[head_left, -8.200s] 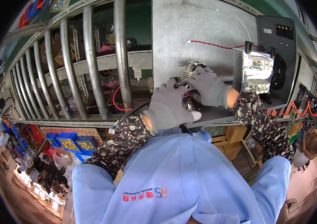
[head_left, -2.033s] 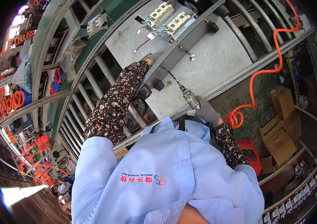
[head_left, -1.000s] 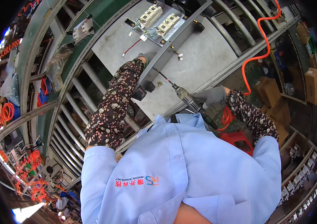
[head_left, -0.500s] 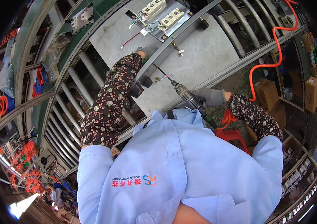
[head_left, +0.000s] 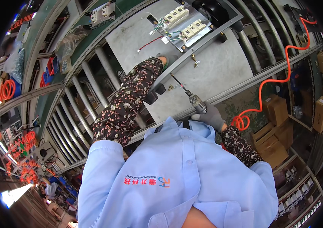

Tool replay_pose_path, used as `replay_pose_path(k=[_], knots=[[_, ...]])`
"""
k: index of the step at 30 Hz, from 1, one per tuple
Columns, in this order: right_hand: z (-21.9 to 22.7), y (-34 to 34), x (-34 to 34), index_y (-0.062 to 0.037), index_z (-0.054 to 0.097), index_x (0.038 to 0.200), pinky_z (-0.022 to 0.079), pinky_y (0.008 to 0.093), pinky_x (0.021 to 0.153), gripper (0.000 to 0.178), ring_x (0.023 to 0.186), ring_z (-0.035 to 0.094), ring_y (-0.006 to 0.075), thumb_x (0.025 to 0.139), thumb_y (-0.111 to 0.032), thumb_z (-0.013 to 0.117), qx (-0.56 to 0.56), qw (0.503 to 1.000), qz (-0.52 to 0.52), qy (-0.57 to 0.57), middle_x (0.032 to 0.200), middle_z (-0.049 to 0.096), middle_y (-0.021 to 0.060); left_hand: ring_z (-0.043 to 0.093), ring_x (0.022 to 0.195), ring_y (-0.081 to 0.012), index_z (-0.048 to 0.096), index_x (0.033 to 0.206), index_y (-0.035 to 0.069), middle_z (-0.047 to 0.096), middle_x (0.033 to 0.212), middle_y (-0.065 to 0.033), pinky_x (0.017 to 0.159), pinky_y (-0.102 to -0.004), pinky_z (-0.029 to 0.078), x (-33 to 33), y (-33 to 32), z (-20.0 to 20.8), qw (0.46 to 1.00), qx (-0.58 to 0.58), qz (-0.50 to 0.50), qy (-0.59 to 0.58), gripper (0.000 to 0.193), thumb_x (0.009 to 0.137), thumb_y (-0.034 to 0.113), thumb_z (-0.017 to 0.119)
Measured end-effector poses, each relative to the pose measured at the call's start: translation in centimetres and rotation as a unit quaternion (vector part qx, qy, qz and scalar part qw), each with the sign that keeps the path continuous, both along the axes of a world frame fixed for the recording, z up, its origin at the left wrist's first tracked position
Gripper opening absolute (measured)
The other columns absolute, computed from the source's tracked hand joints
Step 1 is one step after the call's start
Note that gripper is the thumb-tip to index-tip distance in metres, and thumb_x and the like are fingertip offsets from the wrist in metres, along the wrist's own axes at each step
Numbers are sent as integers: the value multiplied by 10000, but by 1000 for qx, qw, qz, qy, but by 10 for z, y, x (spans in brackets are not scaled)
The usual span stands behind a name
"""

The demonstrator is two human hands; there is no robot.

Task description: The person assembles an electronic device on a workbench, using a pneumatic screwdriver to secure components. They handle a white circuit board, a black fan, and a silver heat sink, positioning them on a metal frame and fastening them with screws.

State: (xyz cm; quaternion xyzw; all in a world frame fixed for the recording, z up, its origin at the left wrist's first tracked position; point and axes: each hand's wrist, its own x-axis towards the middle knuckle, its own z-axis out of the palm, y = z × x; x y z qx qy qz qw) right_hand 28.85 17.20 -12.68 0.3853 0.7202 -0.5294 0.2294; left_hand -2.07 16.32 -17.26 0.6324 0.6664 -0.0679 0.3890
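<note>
- Your landmark is the roller table (head_left: pixel 95 83), its silver rollers set crosswise between long metal rails.
- Right of the roller table, you have worn, dark green floor (head_left: pixel 241 99).
- Past that floor, still right of the table, stand brown cardboard boxes (head_left: pixel 277 110).
- Farther right of the table, toward you, a shelf (head_left: pixel 309 171) carries rows of small pale pieces.
- Left of the table, you see red and blue bins (head_left: pixel 46 79), a clear plastic bag (head_left: pixel 68 41) and orange coiled hoses (head_left: pixel 7 89).
- Beyond the table's lower-left end, bright white light (head_left: pixel 15 195) glares against darker surroundings.
</note>
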Motion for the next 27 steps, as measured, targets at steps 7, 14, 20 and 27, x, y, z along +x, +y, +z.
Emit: replay_pose_path(k=[7,14,20,27], knots=[[-5,-13,5,-14,526,1092,456,354,765,684,875,600,285,590,-416,760,-37,998,-42,42,946,614,169,548,983,-286,581,1070,89,602,1033,-121,824,-418,413,0,-3,1,1000,0,-9,-1,463,687,348,606],[-18,-17,11,-7,537,1043,459,354,745,664,863,601,281,585,-430,764,-34,995,-55,71,923,614,165,551,978,-290,580,1071,85,602,1033,-125,824,-418,416,-2,-4,3,1000,2,-11,1,468,685,348,607],[-8,-12,9,-9,549,1012,459,368,719,619,830,602,311,632,-468,719,-9,998,-26,60,874,612,182,554,975,-294,580,1072,81,602,1033,-130,824,-418,418,-5,-4,3,1000,-1,-14,2,472,684,349,607],[-9,18,30,-27,565,965,439,429,685,416,796,578,364,754,-386,562,123,991,21,45,812,608,180,557,970,-298,580,1073,77,602,1033,-135,824,-418,421,2,-7,-1,999,-20,-29,10,477,683,349,608]])
